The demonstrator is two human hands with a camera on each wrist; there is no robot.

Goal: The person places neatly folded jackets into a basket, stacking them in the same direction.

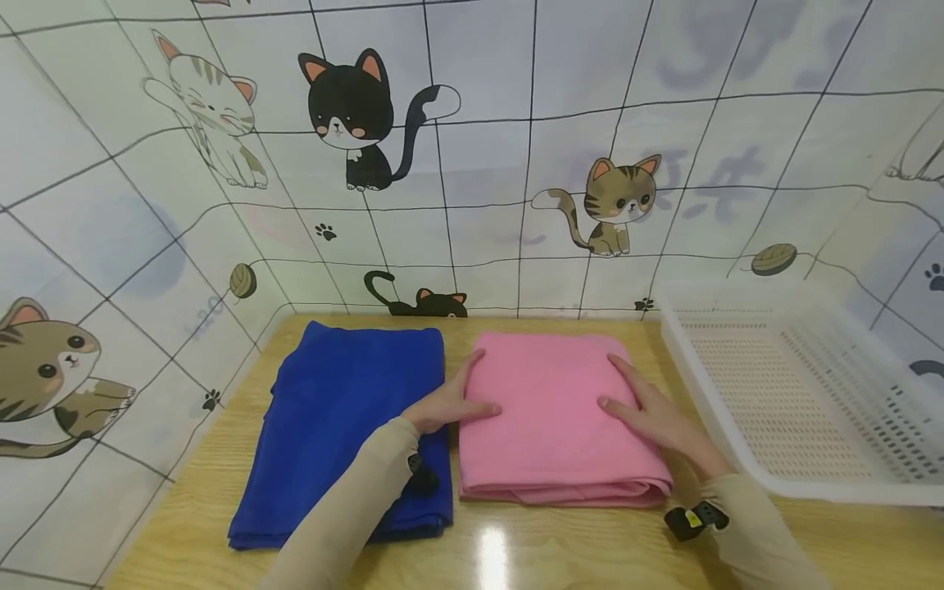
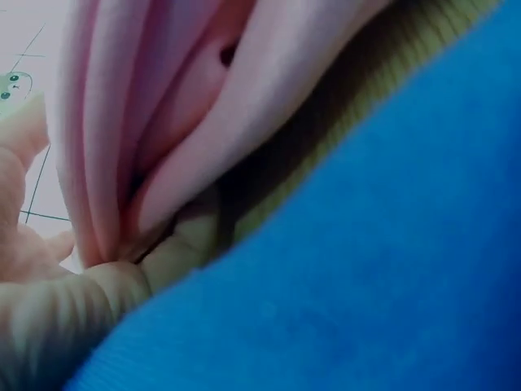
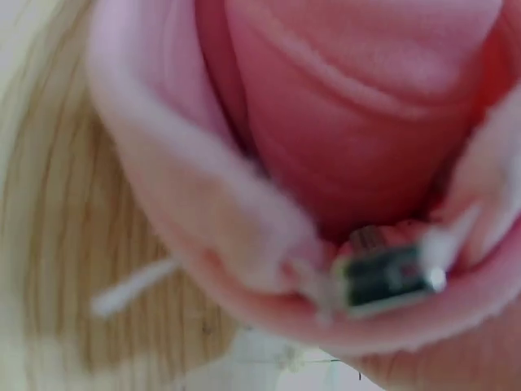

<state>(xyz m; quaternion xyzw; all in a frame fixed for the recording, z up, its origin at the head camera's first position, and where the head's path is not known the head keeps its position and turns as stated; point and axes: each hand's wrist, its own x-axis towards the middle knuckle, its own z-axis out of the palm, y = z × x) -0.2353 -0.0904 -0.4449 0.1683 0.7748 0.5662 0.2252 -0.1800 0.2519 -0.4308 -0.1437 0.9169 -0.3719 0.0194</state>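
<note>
A folded pink garment [image 1: 546, 410] lies on the wooden table, its layered edge facing me. My left hand [image 1: 446, 404] holds its left side, thumb on top; in the left wrist view fingers [image 2: 183, 244] pass beneath the stacked pink layers [image 2: 102, 138]. On the opposite side my right hand [image 1: 649, 414] grips the edge with thumb and a finger on top, the others hidden. Close up in the right wrist view, a white cord end [image 3: 134, 285] and a small shiny dark piece [image 3: 391, 281] show at the rounded pink fold.
Left of the pink garment lies a folded blue cloth [image 1: 354, 393], partly under my left forearm. A white plastic basket [image 1: 719, 393] with a perforated bottom stands at the right. Cat-printed, tile-patterned walls [image 1: 487, 147] rise behind and beside the wooden table [image 1: 546, 545].
</note>
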